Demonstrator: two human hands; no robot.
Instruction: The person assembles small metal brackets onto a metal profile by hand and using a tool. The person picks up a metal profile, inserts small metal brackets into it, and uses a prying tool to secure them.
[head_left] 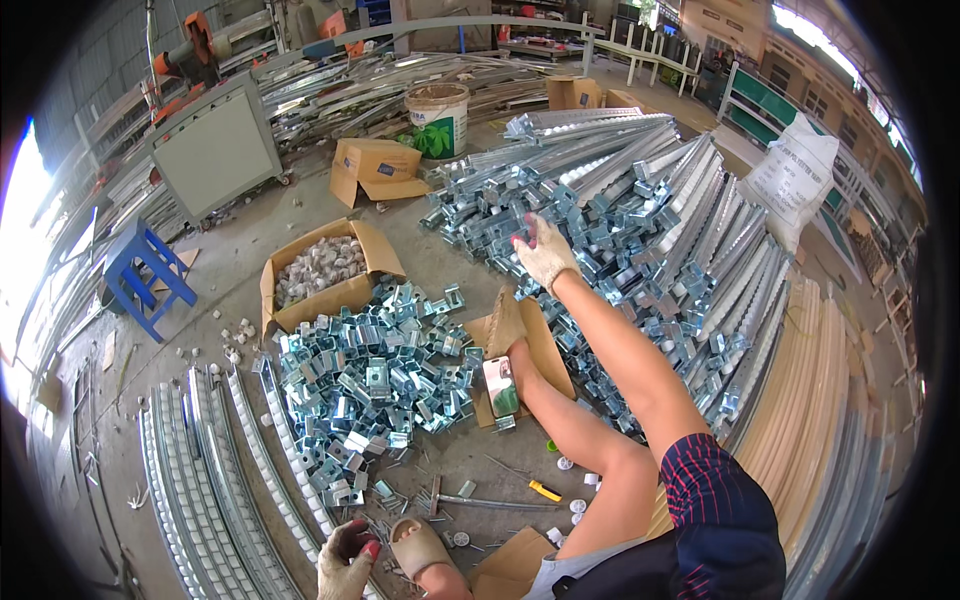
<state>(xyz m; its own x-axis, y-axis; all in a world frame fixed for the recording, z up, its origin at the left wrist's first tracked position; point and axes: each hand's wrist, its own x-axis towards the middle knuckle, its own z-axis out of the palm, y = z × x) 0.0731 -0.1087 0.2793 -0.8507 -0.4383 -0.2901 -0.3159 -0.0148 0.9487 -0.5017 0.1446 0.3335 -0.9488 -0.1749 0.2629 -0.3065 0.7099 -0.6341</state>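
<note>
My right hand (547, 254), in a cream work glove with red fingertips, reaches over the heap of shiny metal brackets (610, 235). Its fingers are apart and hold nothing I can see. The brackets lie at the near ends of a large stack of roller tracks (720, 215). At the lower edge, my left hand (345, 565), gloved the same way, is beside a single roller track (290, 440). Its fingers are loosely curled, with a gap and nothing visible between them. A second pile of loose brackets (375, 375) lies on the floor between my hands.
A cardboard box (330, 300) of small whitish parts stands behind the loose brackets. Near my feet lie a hammer (480, 502), a yellow-handled screwdriver (543, 489) and a phone (500, 386) on cardboard. Roller tracks (215, 480) line the left. A blue stool (145, 275) stands farther off.
</note>
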